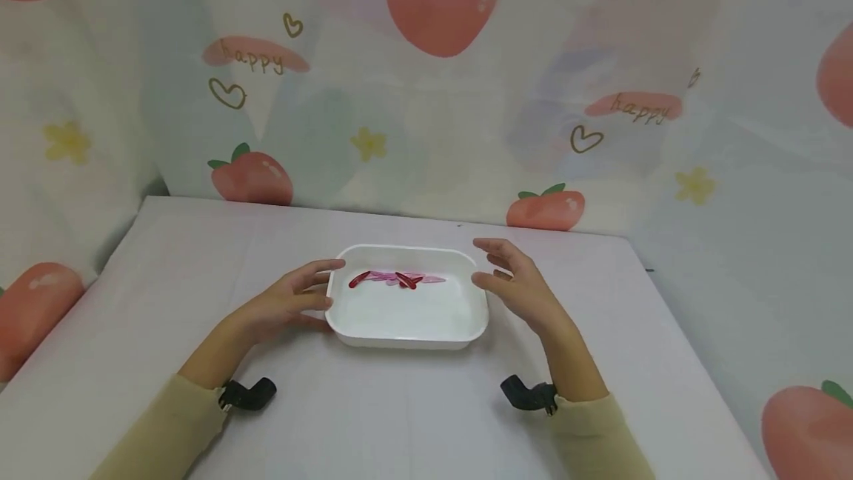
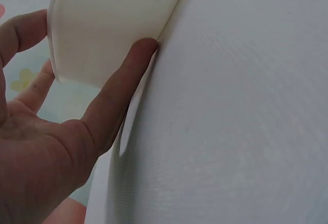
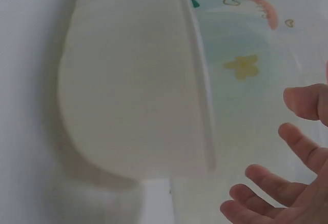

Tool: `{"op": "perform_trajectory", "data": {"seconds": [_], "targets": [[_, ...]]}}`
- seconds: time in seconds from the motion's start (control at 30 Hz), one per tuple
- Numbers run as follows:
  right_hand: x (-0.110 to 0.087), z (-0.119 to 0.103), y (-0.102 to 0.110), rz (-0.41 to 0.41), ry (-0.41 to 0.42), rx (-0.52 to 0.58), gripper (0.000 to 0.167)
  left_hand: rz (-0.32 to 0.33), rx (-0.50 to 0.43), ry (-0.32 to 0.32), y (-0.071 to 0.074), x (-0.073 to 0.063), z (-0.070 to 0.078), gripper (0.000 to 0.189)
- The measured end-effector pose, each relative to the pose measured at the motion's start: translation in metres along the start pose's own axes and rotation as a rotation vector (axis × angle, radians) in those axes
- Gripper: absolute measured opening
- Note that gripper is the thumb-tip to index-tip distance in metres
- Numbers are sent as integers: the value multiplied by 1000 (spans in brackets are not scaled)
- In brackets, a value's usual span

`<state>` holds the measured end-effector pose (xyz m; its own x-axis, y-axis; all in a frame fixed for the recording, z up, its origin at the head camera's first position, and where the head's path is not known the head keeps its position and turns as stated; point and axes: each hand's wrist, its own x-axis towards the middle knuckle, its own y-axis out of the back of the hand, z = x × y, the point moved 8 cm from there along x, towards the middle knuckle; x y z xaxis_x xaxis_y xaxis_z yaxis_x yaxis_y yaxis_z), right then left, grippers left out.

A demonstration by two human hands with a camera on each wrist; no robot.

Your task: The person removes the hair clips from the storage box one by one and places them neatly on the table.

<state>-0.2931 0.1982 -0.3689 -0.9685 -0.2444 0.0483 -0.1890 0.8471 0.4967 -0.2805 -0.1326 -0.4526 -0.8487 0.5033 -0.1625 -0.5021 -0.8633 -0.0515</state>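
Observation:
A white rectangular tray (image 1: pixel 413 317) with rounded corners stands on the table between both hands. Inside it, toward the far side, lie small slender red pieces (image 1: pixel 359 279) and pink-purple pieces (image 1: pixel 433 280); their kind is too small to tell. My left hand (image 1: pixel 283 306) is at the tray's left end, its fairly straight fingers touching the rim and side wall (image 2: pixel 97 34). Off the tray's right end, my right hand (image 1: pixel 523 287) is spread and holds nothing. In the right wrist view its fingers (image 3: pixel 274 183) stand apart from the tray wall (image 3: pixel 133 80).
A white cloth covers the table (image 1: pixel 373 421). Behind and at the sides hangs a pale curtain (image 1: pixel 426 110) printed with fruit, flowers and hearts. Dark wrist-worn devices sit at the left cuff (image 1: pixel 248 394) and the right cuff (image 1: pixel 529 393).

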Motion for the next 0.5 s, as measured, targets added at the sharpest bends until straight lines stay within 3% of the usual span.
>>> {"op": "perform_trajectory", "data": {"seconds": [0.13,0.23,0.5], "targets": [[12,-25,-9,54,85,-63,44,-6,-15,-8,3,-1,-4,67],[21,-36,-23,48,113,-120,37,9,-13,-6,3,-1,-6,67],[36,-37,-75,-96,96,-309,38,35,5,15,0,0,-8,66]]}}
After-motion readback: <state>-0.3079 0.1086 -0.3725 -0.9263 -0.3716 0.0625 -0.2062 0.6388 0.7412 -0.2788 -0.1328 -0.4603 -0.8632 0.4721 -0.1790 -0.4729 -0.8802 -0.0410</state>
